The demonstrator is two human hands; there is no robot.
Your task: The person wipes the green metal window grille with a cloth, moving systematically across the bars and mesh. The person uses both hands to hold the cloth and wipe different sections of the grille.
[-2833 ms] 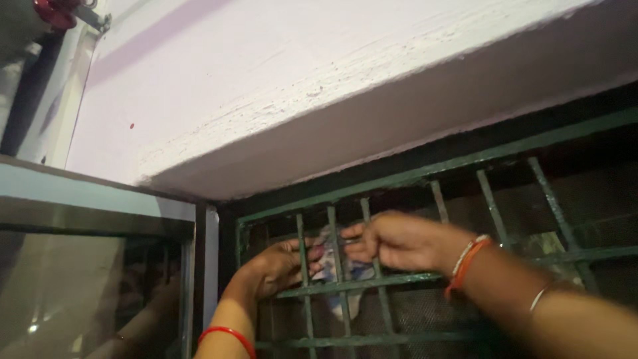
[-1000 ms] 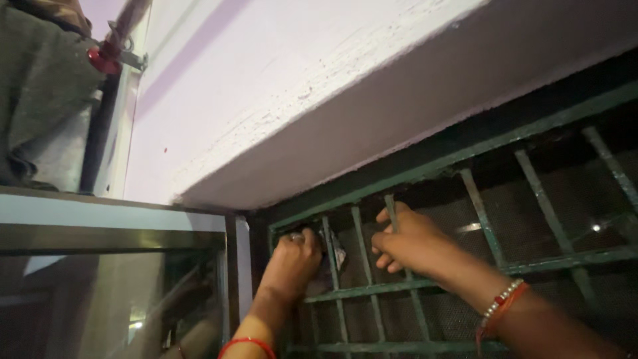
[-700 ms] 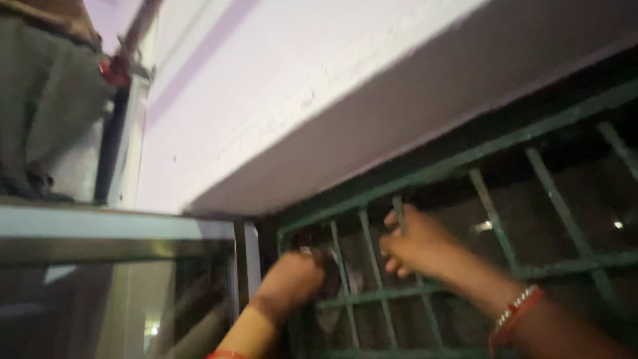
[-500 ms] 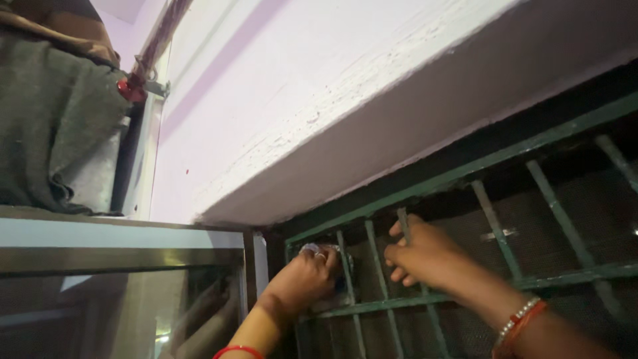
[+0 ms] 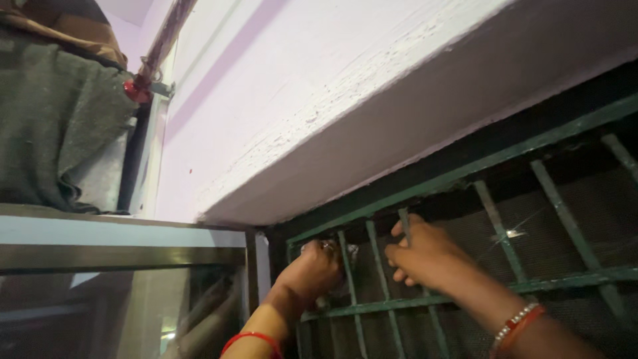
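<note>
Your left hand [image 5: 312,271] is closed in a tight grip on a small pale, crumpled object [image 5: 345,256], mostly hidden, pressed against the green metal grille [image 5: 545,199] near its upper left corner. Your right hand [image 5: 425,256] curls its fingers around an upright bar.

Pale lilac plastered wall [image 5: 279,73] with chipped overhang; dark green metal window grille [image 5: 531,173] below; grey woollen cloth [image 5: 60,133] draped left; dim light.
</note>
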